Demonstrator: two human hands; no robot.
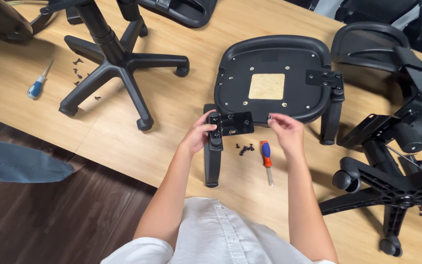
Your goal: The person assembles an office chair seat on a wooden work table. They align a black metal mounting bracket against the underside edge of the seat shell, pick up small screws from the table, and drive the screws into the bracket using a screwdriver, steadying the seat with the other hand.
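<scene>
An upside-down black chair seat (274, 54) with a tan square patch lies on the wooden board (172, 132). My left hand (199, 136) grips a black armrest (214, 159) whose flat bracket (235, 123) rests at the seat's near edge. My right hand (285, 131) pinches a small screw (270, 117) just above that edge. Between my hands lie a few loose black screws (245, 148) and an orange-and-blue screwdriver (267, 159). A second armrest (332, 105) is mounted on the seat's right side.
A black five-star wheeled base (118, 63) stands at the left, with a blue-and-white screwdriver (37, 85) and loose screws (76, 71) beside it. Another base (391, 190) and a chair backrest (391, 54) are at the right. Another person's denim-clad leg (15, 164) is at far left.
</scene>
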